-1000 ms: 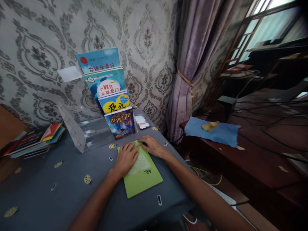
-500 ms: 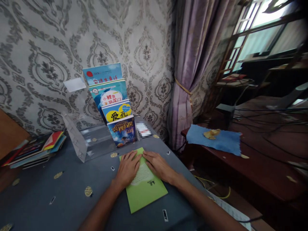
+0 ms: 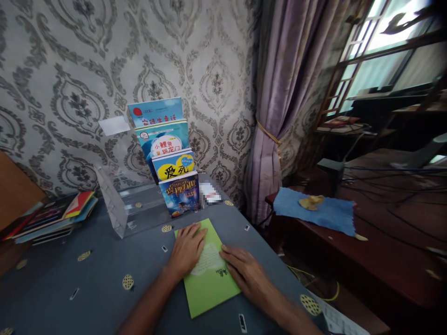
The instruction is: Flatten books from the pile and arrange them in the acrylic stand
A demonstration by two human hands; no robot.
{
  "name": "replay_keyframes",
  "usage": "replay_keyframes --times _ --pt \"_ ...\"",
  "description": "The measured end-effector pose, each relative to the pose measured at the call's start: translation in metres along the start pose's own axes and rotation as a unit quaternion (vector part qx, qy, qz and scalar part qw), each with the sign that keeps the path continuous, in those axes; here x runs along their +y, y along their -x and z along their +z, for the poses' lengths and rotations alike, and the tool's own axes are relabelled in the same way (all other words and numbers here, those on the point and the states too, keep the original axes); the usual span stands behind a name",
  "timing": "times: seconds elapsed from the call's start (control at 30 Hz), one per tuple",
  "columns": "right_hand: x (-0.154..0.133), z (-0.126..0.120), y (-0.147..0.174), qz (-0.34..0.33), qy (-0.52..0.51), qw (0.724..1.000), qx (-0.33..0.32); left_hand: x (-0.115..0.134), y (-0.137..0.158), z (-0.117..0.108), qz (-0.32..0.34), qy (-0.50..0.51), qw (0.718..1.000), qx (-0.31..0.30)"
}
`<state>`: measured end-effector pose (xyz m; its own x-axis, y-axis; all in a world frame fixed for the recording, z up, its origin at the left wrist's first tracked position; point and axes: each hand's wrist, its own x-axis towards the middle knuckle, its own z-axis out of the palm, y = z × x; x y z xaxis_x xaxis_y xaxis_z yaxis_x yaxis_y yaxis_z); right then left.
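A light green book (image 3: 207,293) with a pale printed text patch lies flat on the grey-blue tablecloth. My left hand (image 3: 188,246) rests palm down over its upper left part, fingers stretched out. At the book's right edge is my right hand (image 3: 246,270), flat with the fingers extended, its fingertips touching the edge. Just beyond the green book stands a clear stepped rack (image 3: 143,211). On its right side are upright books in tiers: a dark blue one (image 3: 179,195) in front, a blue and yellow one (image 3: 172,165), and two more blue ones (image 3: 167,144) behind.
A stack of books (image 3: 59,218) lies at the table's left. A pixelated white item (image 3: 210,193) sits right of the rack, before the patterned wall. Beyond a purple curtain (image 3: 275,116), a dark red table (image 3: 384,260) holds a blue cloth (image 3: 335,215) and cables.
My right hand has slid from the top of the green book down along its right edge. My left hand stays on the book. The view has shifted slightly.
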<state>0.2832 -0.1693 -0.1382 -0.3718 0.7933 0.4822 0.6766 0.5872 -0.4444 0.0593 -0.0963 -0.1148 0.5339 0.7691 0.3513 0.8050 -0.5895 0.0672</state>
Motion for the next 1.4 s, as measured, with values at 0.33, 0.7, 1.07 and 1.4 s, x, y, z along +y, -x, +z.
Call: replay_keyframes --times 0.33,0.7,1.07,1.4 --pt "-0.026 -0.014 0.029 -0.002 -0.012 0.999 0.044 -0.004 0.001 0.0 0.004 0.011 1.0 -0.003" --pt "-0.042 -0.019 0.039 0.001 0.008 0.997 0.074 -0.006 0.002 0.001 0.005 0.033 0.999 0.01" --pt "-0.053 -0.019 0.04 -0.006 -0.001 0.997 0.072 -0.005 0.003 -0.003 -0.006 0.048 0.999 -0.022" --pt "-0.116 0.003 0.027 -0.081 -0.068 0.994 -0.035 -0.007 0.004 -0.001 0.0 0.039 0.999 -0.019"
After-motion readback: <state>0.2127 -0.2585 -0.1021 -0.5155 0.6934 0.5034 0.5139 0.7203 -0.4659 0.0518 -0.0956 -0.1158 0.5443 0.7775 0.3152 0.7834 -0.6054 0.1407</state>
